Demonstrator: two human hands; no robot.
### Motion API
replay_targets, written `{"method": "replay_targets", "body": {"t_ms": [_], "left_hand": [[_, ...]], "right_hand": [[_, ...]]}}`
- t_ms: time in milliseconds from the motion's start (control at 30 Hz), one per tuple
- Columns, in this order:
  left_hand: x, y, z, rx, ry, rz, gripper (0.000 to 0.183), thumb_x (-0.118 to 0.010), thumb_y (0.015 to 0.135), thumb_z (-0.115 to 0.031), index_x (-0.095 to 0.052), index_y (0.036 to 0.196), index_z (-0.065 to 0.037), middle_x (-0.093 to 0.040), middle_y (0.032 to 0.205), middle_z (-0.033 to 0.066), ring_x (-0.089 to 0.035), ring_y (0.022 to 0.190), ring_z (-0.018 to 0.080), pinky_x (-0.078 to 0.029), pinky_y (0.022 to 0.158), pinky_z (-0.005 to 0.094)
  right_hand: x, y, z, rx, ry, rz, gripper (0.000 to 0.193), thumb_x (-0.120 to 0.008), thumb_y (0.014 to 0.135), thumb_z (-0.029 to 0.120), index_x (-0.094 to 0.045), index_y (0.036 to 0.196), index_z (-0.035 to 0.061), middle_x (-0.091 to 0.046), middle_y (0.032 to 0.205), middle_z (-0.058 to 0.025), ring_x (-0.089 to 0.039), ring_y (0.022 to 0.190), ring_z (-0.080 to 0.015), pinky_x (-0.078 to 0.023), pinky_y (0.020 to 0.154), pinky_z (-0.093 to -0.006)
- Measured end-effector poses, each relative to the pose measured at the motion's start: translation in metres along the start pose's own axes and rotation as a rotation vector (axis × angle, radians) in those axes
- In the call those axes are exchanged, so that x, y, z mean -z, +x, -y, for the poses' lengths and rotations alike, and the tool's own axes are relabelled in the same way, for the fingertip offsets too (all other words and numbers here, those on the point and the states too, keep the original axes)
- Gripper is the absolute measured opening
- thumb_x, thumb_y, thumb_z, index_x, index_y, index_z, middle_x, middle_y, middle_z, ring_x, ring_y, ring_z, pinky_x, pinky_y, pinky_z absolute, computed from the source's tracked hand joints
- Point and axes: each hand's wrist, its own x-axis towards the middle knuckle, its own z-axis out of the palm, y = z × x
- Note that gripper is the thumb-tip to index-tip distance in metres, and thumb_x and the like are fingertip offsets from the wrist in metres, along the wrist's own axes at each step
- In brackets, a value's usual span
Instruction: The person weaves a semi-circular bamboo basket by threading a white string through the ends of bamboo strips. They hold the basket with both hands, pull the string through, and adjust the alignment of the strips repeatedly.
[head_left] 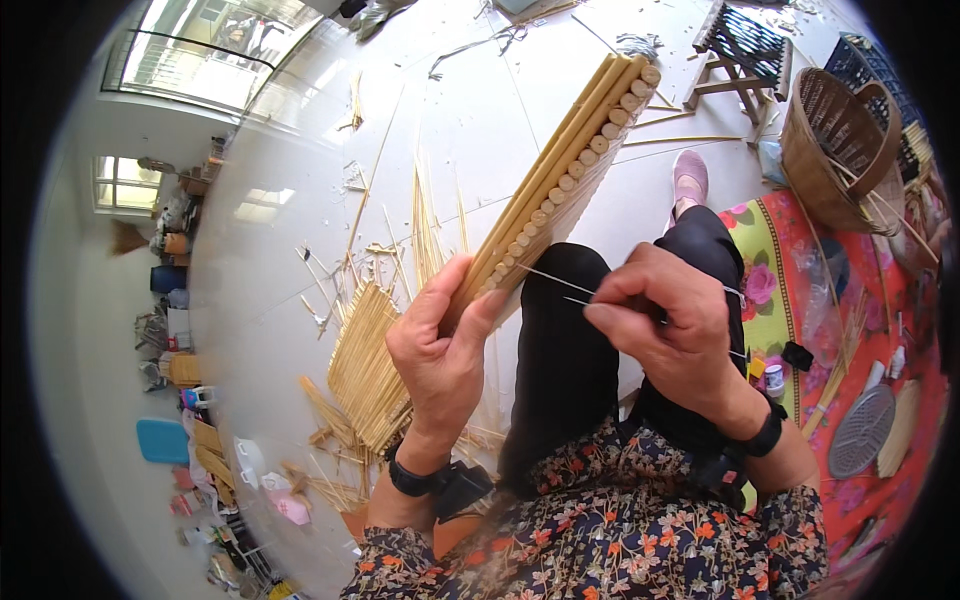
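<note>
My left hand (440,350) grips the near end of a panel of pale round sticks (560,165), thumb on one side and fingers on the other. The panel tilts up and away from me above my knees, its row of cut stick ends facing right. From near the lower end of that row, a thin white thread (548,274) runs taut to my right hand (670,325). That hand is closed, its thumb and fingers pinching the thread. A short thin tip also pokes out by my right thumb; whether it is thread or needle I cannot tell.
A bundle of flat-laid sticks (365,355) lies left of my legs, among loose sticks and scraps on the floor. At right stand a brown woven basket (825,190) and a folding stool (745,60). A grey perforated paddle (860,435) rests on a red floral cloth (795,230).
</note>
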Motion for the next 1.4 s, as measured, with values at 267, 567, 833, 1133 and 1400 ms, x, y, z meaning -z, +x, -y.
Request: {"method": "replay_targets", "body": {"t_ms": [267, 567, 833, 1133, 1400], "left_hand": [[-0.001, 0.007, -0.004, 0.066, -0.045, 0.005, 0.042, -0.083, 0.102, -0.005, -0.071, 0.139, 0.011, -0.08, 0.109, 0.009, -0.073, 0.097, 0.0095, -0.06, 0.085, 0.0244], [-0.001, 0.012, -0.001, 0.056, -0.002, 0.011, 0.042, -0.085, 0.099, -0.005, -0.072, 0.136, 0.01, -0.081, 0.108, 0.0081, -0.073, 0.095, 0.0096, -0.06, 0.085, 0.0249], [-0.005, 0.01, -0.004, 0.029, 0.008, 0.062, 0.041, -0.086, 0.098, -0.003, -0.073, 0.134, 0.01, -0.081, 0.106, 0.0094, -0.073, 0.093, 0.01, -0.06, 0.084, 0.0254], [-0.008, 0.009, -0.004, 0.01, 0.042, 0.045, 0.038, -0.087, 0.096, -0.002, -0.075, 0.13, 0.009, -0.081, 0.103, 0.0097, -0.074, 0.092, 0.0106, -0.06, 0.082, 0.0258], [-0.007, 0.011, -0.006, 0.001, 0.059, 0.062, 0.038, -0.087, 0.095, -0.001, -0.075, 0.13, 0.009, -0.08, 0.103, 0.0097, -0.074, 0.09, 0.0112, -0.061, 0.081, 0.0261]], "right_hand": [[-0.024, 0.013, -0.01, 0.053, -0.006, -0.042, 0.014, -0.086, 0.093, 0.006, -0.072, 0.096, 0.002, -0.072, 0.081, -0.0118, -0.072, 0.065, -0.0252, -0.054, 0.057, -0.0349], [-0.024, 0.012, -0.018, -0.033, 0.054, 0.036, 0.011, -0.079, 0.097, 0.001, -0.072, 0.106, 0.0021, -0.07, 0.097, -0.0143, -0.073, 0.08, -0.0347, -0.058, 0.07, -0.0385], [-0.022, 0.012, -0.019, -0.202, 0.22, 0.024, 0.018, -0.074, 0.1, -0.003, -0.074, 0.116, 0.0038, -0.066, 0.108, -0.0138, -0.072, 0.079, -0.0266, -0.058, 0.069, -0.0367], [-0.021, 0.009, -0.023, 0.096, -0.058, -0.023, 0.014, -0.077, 0.097, -0.003, -0.073, 0.11, 0.0019, -0.067, 0.088, -0.0129, -0.07, 0.072, -0.0301, -0.055, 0.064, -0.038], [-0.02, 0.007, -0.023, -0.059, 0.147, -0.024, 0.016, -0.078, 0.096, -0.003, -0.073, 0.111, 0.0017, -0.071, 0.09, -0.0132, -0.071, 0.072, -0.0274, -0.054, 0.063, -0.0367]]}}
